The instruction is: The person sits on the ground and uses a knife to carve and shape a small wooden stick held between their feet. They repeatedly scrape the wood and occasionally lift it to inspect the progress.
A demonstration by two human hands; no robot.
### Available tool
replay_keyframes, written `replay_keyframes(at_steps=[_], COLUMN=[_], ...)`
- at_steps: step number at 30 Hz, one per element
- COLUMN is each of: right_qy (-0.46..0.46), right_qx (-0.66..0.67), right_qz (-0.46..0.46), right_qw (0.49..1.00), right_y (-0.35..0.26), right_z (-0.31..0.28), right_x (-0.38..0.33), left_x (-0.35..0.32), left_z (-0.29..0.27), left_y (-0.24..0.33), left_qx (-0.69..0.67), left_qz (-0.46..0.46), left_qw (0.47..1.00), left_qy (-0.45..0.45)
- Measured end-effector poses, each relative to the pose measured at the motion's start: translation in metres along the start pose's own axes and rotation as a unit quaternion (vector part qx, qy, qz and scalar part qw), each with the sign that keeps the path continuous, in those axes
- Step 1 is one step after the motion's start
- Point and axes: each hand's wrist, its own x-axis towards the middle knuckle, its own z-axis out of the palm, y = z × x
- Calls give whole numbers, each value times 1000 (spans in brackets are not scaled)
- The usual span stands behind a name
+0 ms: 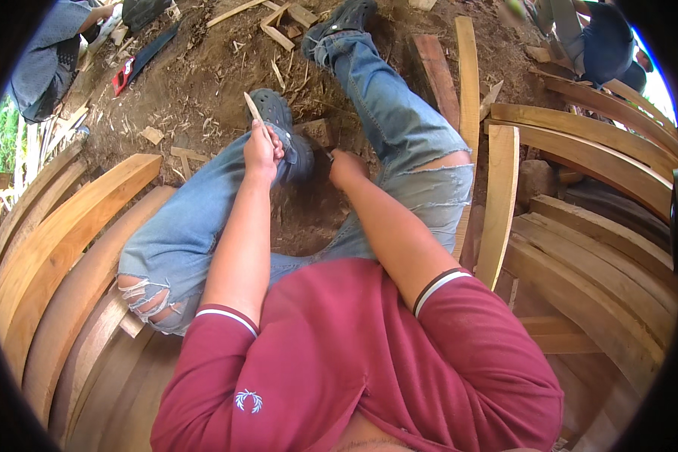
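Pale wood, a slim pointed stick (251, 107), jutted from the left hand (261, 153), whose grip was closed around its near end. The right hand (348, 169) was curled, apart from the stick; I could not tell whether its grip held anything. The step in hand looked like holding the stick steady; the next move seemed to call for firm fingers and care around its point.

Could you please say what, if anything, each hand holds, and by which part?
Left hand: a wooden stick, by its near end. Right hand: cannot be told.
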Motion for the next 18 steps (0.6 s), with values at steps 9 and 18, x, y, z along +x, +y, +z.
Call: replay_keyframes(at_steps=[9,18], right_qy=[52,33], right_qx=[82,63], right_qz=[43,70], right_qw=[994,995], right_y=[6,11], right_z=[1,13], right_x=[10,13], left_x=[4,3], left_z=[-3,2], left_y=[-4,-5], left_qx=[12,30], left_qz=[5,12], left_qw=[1000,999], left_qy=[-17,-20])
